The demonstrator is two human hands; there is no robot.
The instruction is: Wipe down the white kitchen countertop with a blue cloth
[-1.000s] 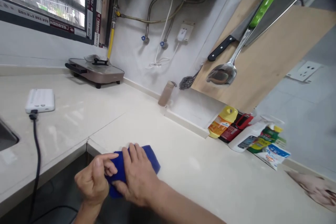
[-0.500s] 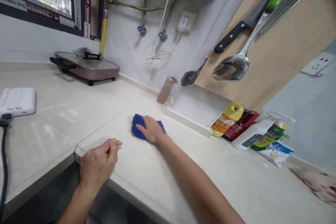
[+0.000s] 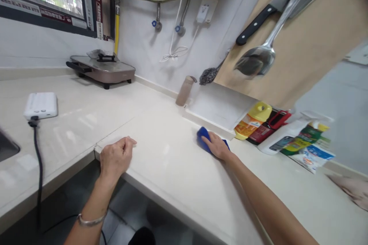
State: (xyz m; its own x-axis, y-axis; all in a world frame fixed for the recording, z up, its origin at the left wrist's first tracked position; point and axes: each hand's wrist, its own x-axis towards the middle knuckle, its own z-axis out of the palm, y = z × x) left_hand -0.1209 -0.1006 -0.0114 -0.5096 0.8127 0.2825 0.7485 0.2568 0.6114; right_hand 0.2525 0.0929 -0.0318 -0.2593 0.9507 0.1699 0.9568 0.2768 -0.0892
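My right hand presses a blue cloth onto the pale countertop, its fingers over the cloth, which shows at both sides of the hand. Near the counter's front edge, by the corner, my left hand is closed with its fingers curled in, and nothing shows in it. A silver bangle is around the left wrist.
An electric pan stands by the back wall, a brown bottle in the corner. A white power bank with a black cable lies left. Cleaning bottles stand right, below a hanging ladle and knives.
My right hand has moved right along the counter with the blue cloth, toward the cleaning bottles. My left hand remains closed at the counter's edge. The view has shifted slightly.
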